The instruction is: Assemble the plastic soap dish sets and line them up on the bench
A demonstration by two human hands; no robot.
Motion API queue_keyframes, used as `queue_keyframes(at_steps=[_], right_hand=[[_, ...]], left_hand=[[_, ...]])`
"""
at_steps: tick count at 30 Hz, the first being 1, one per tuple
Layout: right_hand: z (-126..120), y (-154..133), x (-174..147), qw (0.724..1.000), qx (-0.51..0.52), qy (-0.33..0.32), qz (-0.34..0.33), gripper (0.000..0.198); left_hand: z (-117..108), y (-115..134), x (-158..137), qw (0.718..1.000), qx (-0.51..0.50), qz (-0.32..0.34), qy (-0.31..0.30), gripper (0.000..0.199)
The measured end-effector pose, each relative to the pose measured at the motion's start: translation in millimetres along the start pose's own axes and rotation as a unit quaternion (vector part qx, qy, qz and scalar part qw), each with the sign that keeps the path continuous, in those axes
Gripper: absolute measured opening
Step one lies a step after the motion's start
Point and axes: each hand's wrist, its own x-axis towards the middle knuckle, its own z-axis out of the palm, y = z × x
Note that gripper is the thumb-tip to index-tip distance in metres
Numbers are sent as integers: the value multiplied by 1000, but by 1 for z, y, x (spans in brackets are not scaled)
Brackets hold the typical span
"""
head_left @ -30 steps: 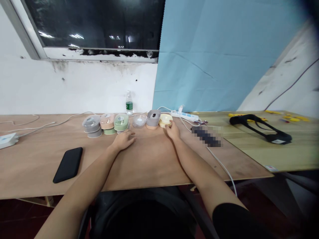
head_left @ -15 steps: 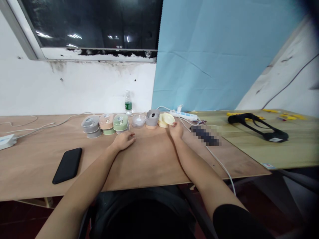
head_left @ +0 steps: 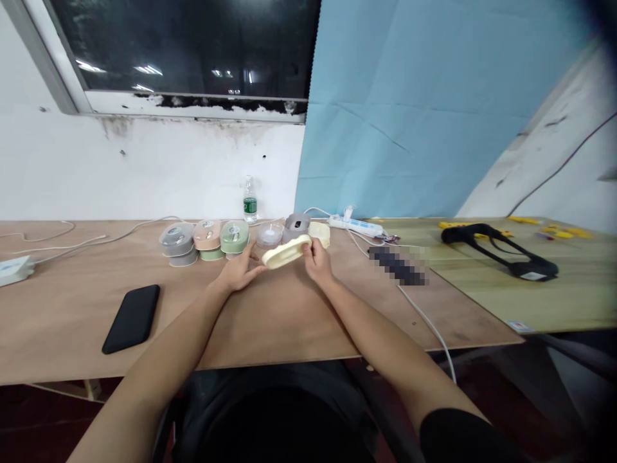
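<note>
Between my hands a shallow pale yellow oval tray (head_left: 287,253) is held tilted above the table, its hollow side towards me. My right hand (head_left: 319,262) pinches its right end with thumb and fingers. My left hand (head_left: 239,269) has its fingers apart by the tray's left end; whether a fingertip touches it I cannot tell. Behind the right hand, more pale yellow pieces (head_left: 320,234) stand stacked. Beside them is a grey oval container (head_left: 296,225), partly covered by the tray. Clear plastic lids (head_left: 269,233) lie to its left.
Left of the lids stand stacked lidded boxes: a green one (head_left: 234,238), a pink one (head_left: 207,236) and a grey one (head_left: 176,239). A water bottle (head_left: 249,204) is behind. A black phone (head_left: 132,319) lies at left. A power strip (head_left: 357,225) and black headgear (head_left: 501,247) are at right.
My right hand has lifted the yellow tray off the stack and brought it left, towards me. My left hand has spread its fingers and turned towards the tray.
</note>
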Motion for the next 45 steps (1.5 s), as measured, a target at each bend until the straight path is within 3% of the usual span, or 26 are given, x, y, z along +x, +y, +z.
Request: queue_keyframes(at_steps=[4,6,10,13,22,27,29,32,37,41,45], right_hand=[[7,1,0,999,11,-51,1,41],[9,6,2,993,-5,-120,-4,38],[12,11,3,962,-59,-266,11,35],[13,9,4,953,-98,-286,34,36],[15,12,4,961,-137,-235,44,45],[16,21,12,993,-85,-66,42,30],[16,27,18,996,-74,5,40,34],[17,39,28,995,-75,58,2,47],[21,52,35,990,-118,59,-47,56],[27,53,36,988,-134,4,-79,53],[32,55,36,989,-99,-6,-107,45]], left_hand=[[-1,0,1,1000,-15,-17,18,69],[1,0,1,1000,-5,-24,13,67],[6,0,2,998,44,-7,-51,52],[7,0,2,995,58,14,-79,40],[4,5,3,991,89,18,-95,42],[4,5,3,991,94,5,-96,40],[5,5,3,991,92,-9,-96,40],[5,4,3,992,89,-22,-90,40],[7,1,3,992,87,-20,-90,40],[8,0,3,992,86,-23,-90,39],[8,-1,3,992,84,-19,-90,40]])
